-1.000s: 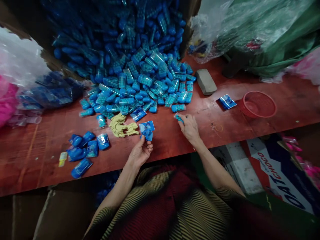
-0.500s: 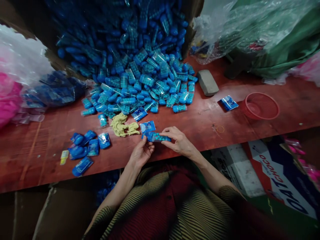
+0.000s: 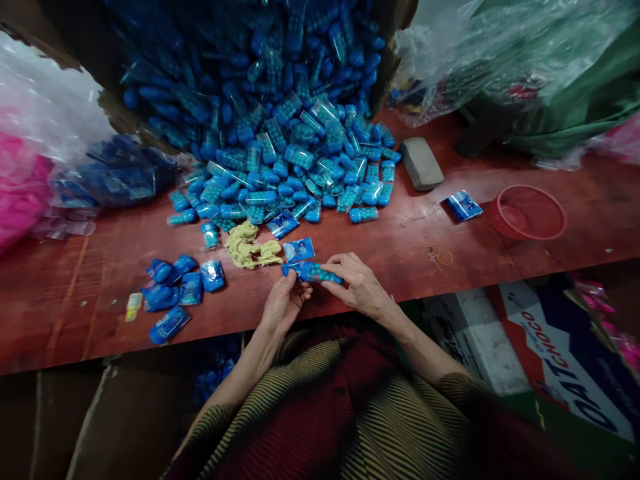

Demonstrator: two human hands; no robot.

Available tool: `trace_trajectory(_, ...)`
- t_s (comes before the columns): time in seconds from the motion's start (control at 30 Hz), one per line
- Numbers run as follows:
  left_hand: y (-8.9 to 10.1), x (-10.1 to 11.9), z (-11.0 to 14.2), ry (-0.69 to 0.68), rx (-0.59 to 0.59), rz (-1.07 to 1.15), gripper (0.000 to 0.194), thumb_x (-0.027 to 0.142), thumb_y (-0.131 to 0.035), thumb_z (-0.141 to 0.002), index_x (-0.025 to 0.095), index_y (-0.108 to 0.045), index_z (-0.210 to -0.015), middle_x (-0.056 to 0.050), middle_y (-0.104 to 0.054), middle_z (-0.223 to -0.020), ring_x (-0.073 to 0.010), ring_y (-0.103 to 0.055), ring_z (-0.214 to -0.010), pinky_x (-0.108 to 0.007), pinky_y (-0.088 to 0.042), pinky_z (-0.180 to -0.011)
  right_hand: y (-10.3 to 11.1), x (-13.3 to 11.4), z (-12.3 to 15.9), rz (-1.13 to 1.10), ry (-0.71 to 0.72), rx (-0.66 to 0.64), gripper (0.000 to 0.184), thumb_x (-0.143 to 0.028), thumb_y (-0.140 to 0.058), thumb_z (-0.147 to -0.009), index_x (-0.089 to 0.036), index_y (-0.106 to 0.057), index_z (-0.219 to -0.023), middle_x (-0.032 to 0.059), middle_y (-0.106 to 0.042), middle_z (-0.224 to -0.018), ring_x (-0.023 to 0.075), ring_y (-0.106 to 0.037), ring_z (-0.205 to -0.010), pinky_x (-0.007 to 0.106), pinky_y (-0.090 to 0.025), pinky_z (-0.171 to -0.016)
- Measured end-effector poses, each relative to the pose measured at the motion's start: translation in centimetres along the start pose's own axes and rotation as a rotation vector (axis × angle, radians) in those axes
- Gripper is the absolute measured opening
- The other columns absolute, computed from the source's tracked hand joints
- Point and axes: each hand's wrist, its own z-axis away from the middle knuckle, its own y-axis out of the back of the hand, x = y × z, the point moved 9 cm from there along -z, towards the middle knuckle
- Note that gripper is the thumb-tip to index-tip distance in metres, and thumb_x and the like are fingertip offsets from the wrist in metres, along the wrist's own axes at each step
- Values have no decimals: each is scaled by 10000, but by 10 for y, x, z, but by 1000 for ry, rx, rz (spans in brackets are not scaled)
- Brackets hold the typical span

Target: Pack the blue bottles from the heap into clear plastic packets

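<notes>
Brought leftward since a second ago is the bead-filled capsule [image 3: 326, 274], carried by the right hand [image 3: 361, 285] to the blue packet [image 3: 295, 268] held over the front of the tabletop [image 3: 400, 257]. And it's gripped on both sides! By the right fingers the capsule is grasped at its blue end, turquoise beads showing through the clear wall; by the left hand [image 3: 286, 300] the packet is pinched, thumb on top. Whether the capsule's tip is inside the packet or merely against it cannot be told. Just beyond, a flat packet [image 3: 299, 249] is laid beside the yellow putty [image 3: 245, 247]. Farther back, a torn carton [image 3: 75, 30] is heaped with more capsules [image 3: 300, 160], spilled out onto the tabletop. At left, blue pieces are bundled in a clear bag [image 3: 113, 177]; at right, a red basket [image 3: 494, 217] is seen.
</notes>
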Motion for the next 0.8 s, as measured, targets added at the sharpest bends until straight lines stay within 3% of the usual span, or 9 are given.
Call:
trace_trajectory(0.17, -2, 6, 3, -83, 20, -72, 270, 328, -752, -662, 118, -616, -765, -35, -688, -658, -134, -639, -545, -212, -508, -499, -9, -1, 7, -16, -63, 35, 239, -254, -551, -865, -166, -619, -1078, 87, -600, -961, 201, -510, -875, 356, -484, -784)
trace_trajectory(0.3, -4, 4, 4, -49, 65, -21, 250, 302, -755, -660, 128, -613, -770, -23, -697, -701, -139, -657, -615, -246, -541, -580, -26, -10, 11, 140, -18, 11, 240, -196, -521, -866, -112, -640, -1056, 139, -580, -994, 233, -478, -896, 372, -482, -779)
trace_trajectory(0.4, -6, 2, 5, 1, 85, 19, 183, 228, -745, -677, 119, -614, -742, -14, -686, -669, -117, -637, -580, -220, -529, -559, -35, -14, 12, 111, -9, 38, 257, -177, -487, -879, -104, -641, -1071, 155, -577, -1029, 245, -485, -942, 399, -471, -825)
trace_trajectory(0.47, -8, 1, 5, 33, 73, 52, 115, 176, -711, -712, 113, -622, -750, -16, -688, -681, -104, -632, -576, -197, -518, -540, -34, -10, 12, -31, -52, 99, 258, -202, -497, -882, -129, -638, -1085, 145, -579, -1062, 244, -499, -986, 416, -460, -868)
trace_trajectory(0.57, -10, 2, 5, 71, 56, 77, 20, 124, -638, -772, 110, -632, -759, -28, -696, -711, -109, -641, -595, -201, -523, -541, -34, 5, 13, -420, -179, 135, 256, -232, -531, -874, -204, -629, -1109, 94, -589, -1108, 210, -534, -1038, 395, -451, -924)
trace_trajectory(0.7, -13, 4, 3, 101, -21, 75, 97, 93, -564, -814, 107, -637, -752, -38, -688, -697, -106, -628, -568, -205, -521, -545, -43, 26, 16, -859, -338, 108, 272, -235, -597, -827, -277, -633, -1094, 29, -593, -1085, 161, -565, -1005, 335, -459, -917)
trace_trajectory(0.8, -19, 3, 1, 124, -136, 35, 96, 95, -561, -812, 105, -654, -834, -54, -697, -734, -134, -657, -653, -254, -543, -674, -50, 38, 16, -1045, -423, 87, 433, -264, -684, -752, -299, -583, -1172, 21, -584, -1100, 155, -567, -967, 331, -471, -892)
